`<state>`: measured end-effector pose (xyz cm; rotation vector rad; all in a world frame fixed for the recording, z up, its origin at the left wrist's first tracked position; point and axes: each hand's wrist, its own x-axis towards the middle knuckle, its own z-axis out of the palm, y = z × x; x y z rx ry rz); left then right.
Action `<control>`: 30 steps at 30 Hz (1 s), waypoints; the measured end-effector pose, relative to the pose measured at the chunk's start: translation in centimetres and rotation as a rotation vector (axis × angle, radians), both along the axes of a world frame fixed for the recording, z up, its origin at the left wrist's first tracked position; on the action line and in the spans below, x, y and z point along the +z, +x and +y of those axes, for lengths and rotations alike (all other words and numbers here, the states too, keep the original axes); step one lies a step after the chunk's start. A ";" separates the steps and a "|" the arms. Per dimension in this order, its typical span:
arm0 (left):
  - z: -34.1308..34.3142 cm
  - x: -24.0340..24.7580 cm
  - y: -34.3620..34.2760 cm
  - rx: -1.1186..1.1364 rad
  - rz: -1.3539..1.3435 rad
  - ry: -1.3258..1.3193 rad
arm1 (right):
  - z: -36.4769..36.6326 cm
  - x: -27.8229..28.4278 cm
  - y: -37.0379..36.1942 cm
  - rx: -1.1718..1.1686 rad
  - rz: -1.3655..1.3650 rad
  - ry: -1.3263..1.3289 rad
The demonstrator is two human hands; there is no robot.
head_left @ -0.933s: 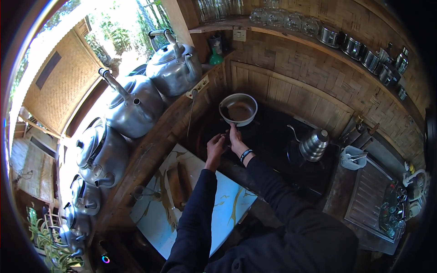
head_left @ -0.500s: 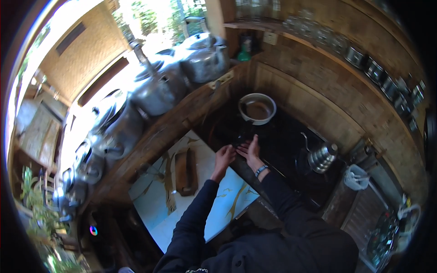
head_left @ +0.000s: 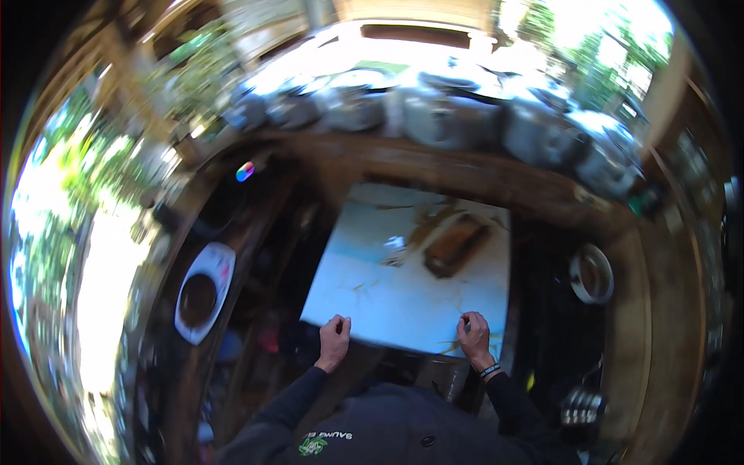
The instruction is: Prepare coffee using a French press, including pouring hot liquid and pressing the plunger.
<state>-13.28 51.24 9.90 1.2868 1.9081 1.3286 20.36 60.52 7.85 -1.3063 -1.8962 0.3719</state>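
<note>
left grip: curled narrow, just beside the near left corner of the white desk; too blurred to tell if holding anything or touching the edge.
right grip: curled narrow too, over the near right part of the desk; cannot tell if holding anything or resting on the surface.
band: dark, looped around the right wrist.
desk: white, veined in gold-brown, spread out in front of both arms.
brown wooden piece: oblong, lying on the far right part of the desk, apart from both grips.
pot: pale-rimmed, brown inside, right of the desk.
small silver kettle: at lower right, smeared by blur.
big kettles: lined up beyond the desk.
white dish: oblong, well left of the desk, dark and round in the middle.
</note>
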 end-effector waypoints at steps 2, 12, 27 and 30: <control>-4.2 -1.3 -2.2 0.229 0.064 0.042 | 0.0 0.0 -2.6 0.135 -0.017 -0.011; -35.4 -25.0 -6.5 1.355 -0.344 -0.521 | -2.0 -0.5 -17.0 0.494 -0.140 -0.031; -40.1 -10.1 -19.4 1.515 -0.524 0.360 | -14.2 -1.3 -36.8 0.967 -0.097 -0.041; -40.3 -5.0 -26.1 1.423 -0.427 0.543 | -16.0 -1.5 -39.7 1.007 -0.093 -0.099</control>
